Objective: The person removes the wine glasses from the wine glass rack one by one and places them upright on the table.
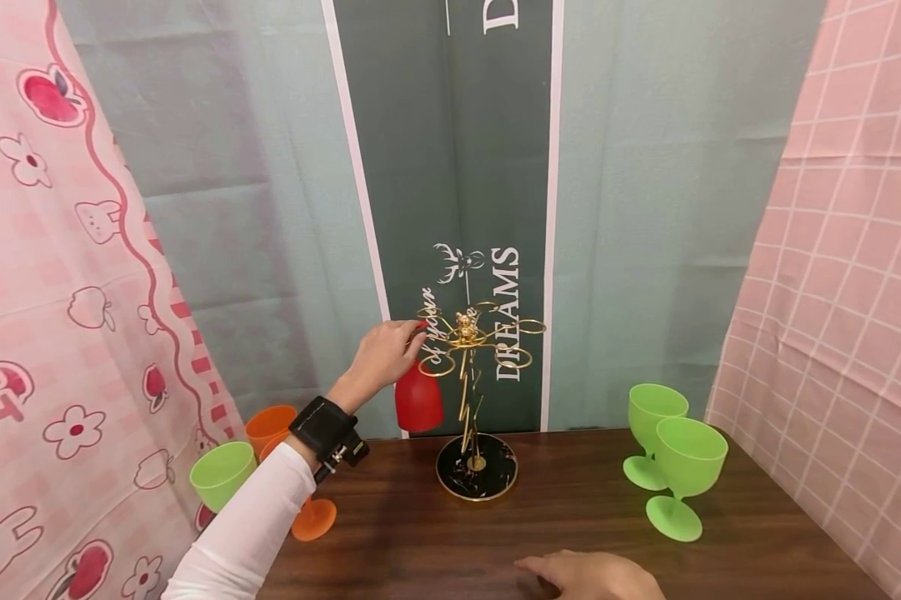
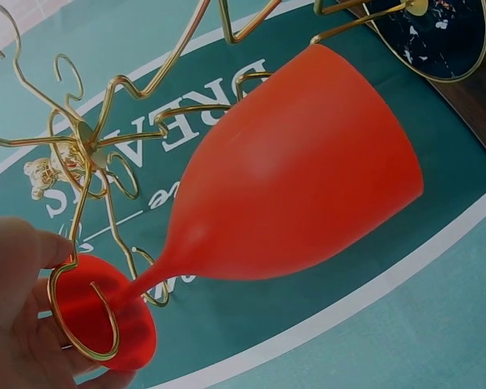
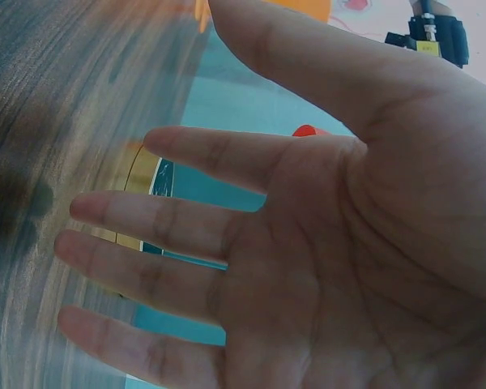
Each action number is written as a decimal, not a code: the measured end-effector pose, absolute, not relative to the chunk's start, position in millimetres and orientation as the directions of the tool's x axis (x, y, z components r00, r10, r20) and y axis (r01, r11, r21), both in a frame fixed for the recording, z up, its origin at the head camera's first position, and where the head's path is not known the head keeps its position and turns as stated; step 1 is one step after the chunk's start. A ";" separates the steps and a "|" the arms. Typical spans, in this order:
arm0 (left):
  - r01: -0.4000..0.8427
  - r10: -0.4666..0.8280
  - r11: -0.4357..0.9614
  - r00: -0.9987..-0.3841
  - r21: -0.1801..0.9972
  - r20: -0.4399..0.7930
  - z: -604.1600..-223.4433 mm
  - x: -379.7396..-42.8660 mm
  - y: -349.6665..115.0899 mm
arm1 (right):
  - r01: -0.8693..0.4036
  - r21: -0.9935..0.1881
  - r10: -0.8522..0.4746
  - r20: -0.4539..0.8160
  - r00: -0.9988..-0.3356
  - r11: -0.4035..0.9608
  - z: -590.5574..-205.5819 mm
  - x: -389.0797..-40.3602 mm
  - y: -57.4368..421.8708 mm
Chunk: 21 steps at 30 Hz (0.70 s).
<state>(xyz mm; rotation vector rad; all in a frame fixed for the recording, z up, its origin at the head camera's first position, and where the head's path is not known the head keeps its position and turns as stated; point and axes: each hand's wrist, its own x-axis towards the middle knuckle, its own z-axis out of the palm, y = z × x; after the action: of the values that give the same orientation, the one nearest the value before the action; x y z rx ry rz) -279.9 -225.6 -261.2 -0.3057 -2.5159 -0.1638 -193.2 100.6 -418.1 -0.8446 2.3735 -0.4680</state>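
My left hand (image 1: 387, 354) holds a red goblet (image 1: 419, 400) by its round foot, with the bowl hanging mouth down. It is at the left side of a gold wire glass rack (image 1: 465, 337) that has looped arms and a black round base (image 1: 478, 468). In the left wrist view the thumb and fingers (image 2: 57, 340) are at the rim of the goblet's foot (image 2: 138, 332), and one wire loop (image 2: 55, 312) overlaps that foot. My right hand (image 1: 588, 577) is low over the table's front, its fingers (image 3: 154, 219) spread and holding nothing.
Two green goblets (image 1: 690, 454) stand upright on the right of the brown wooden table (image 1: 570, 483). Behind my left forearm, a green goblet (image 1: 223, 473) and orange goblets (image 1: 270, 421) stand on the left, partly hidden. Curtains (image 1: 645, 208) enclose the back and sides.
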 end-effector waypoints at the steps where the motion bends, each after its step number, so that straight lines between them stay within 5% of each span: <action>1: 0.250 0.177 0.967 -0.801 0.051 0.572 -261.5 -279.7 -225.7 | -0.461 -0.491 -0.661 -0.395 -0.638 0.739 -418.2 -193.3 100.8; 21: 0.199 0.084 0.969 -0.821 0.144 0.565 -264.6 -270.8 -235.1 | -0.452 -0.495 -0.661 -0.427 -0.617 0.742 -438.2 -208.1 102.8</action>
<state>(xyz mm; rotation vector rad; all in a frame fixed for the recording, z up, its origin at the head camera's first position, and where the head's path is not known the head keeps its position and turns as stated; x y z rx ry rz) -270.8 -235.1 -264.6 -0.1987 -2.5317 -0.2628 -208.1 102.8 -438.2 -0.8353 2.3386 -0.4558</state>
